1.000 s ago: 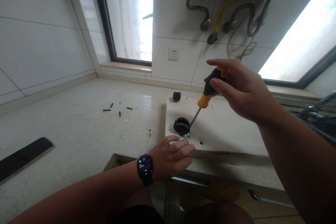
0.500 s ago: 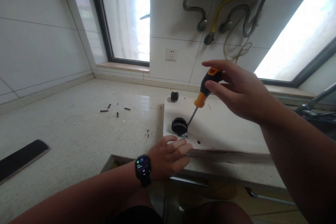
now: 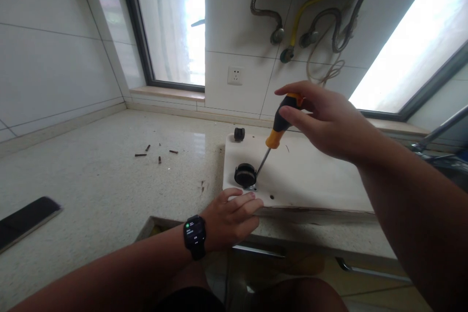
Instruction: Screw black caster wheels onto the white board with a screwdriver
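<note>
My right hand (image 3: 314, 119) is closed round the black and orange handle of a screwdriver (image 3: 278, 124). Its shaft slants down to the metal plate of a black caster (image 3: 245, 175) on a white board (image 3: 307, 170); the exact tip is hard to make out behind the wheel. My left hand (image 3: 234, 217), wearing a black watch (image 3: 195, 234) on the wrist, lies on the board's near left corner, fingers stretched beside the caster plate. A second black caster (image 3: 239, 134) stands at the board's far left corner. In the near edge is a dark hole (image 3: 271, 197).
Several loose screws (image 3: 160, 160) lie on the speckled counter (image 3: 109, 190) left of the board. A dark phone-like slab (image 3: 27, 222) rests at far left. Below the front edge hangs an opened drawer (image 3: 149, 226). Pipes and a socket (image 3: 235, 75) are on the wall; a faucet (image 3: 438, 136) stands at right.
The whole view has shifted slightly, so everything appears a little further left. Both hands, the screwdriver and the caster keep nearly the same arrangement.
</note>
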